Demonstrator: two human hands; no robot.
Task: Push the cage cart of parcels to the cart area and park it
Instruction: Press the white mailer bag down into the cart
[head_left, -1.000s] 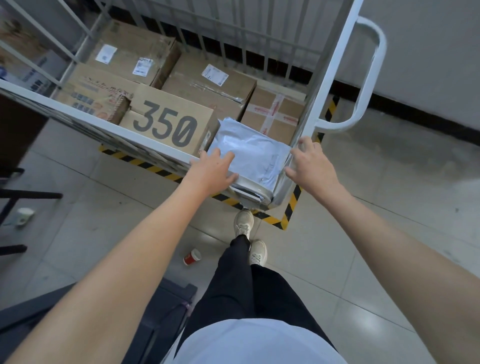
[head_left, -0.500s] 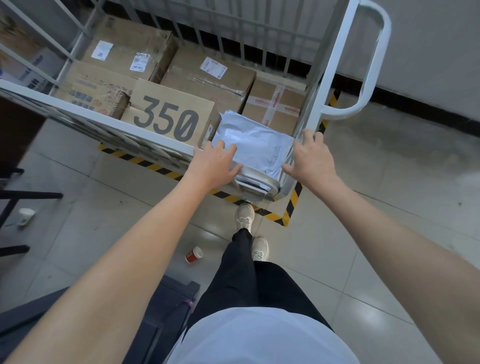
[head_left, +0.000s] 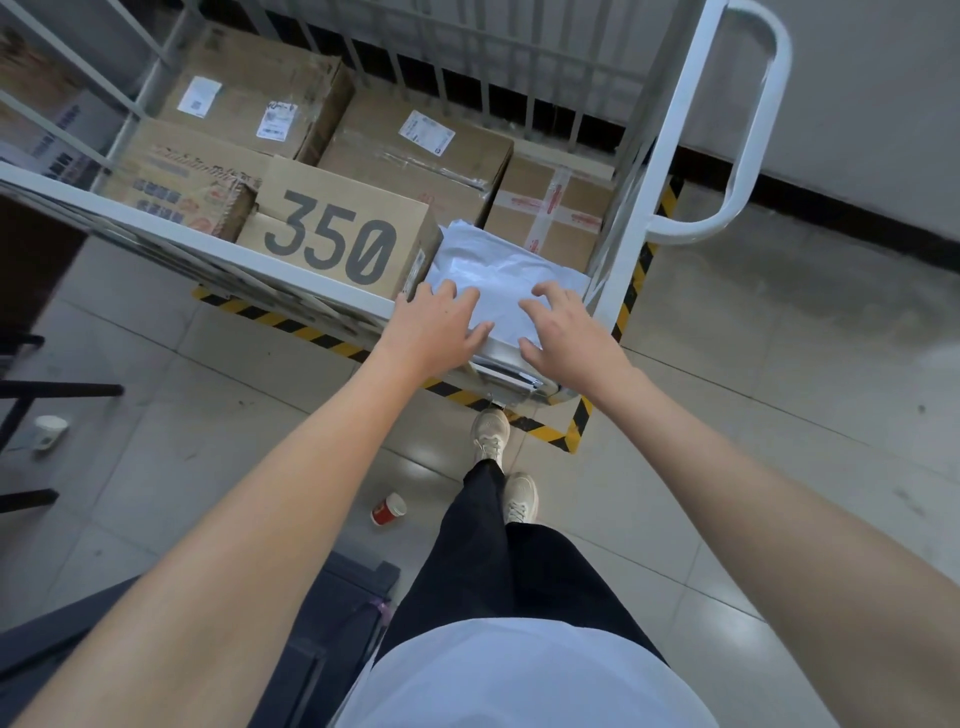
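The big white cage cart stands by the wall inside the yellow-and-black floor tape, with bare tiles on the near side. It holds brown boxes and a white bag. The left hand and right hand hold nothing, fingers spread over the bag at the cart's near corner.

A person seen from above wears a pale, whitish top, loose black trousers and off-white lace-up sneakers, the laces visible on both shoes. Both forearms are bare to beyond the frame, with no sleeves showing, and the left hand and right hand are bare, ungloved.
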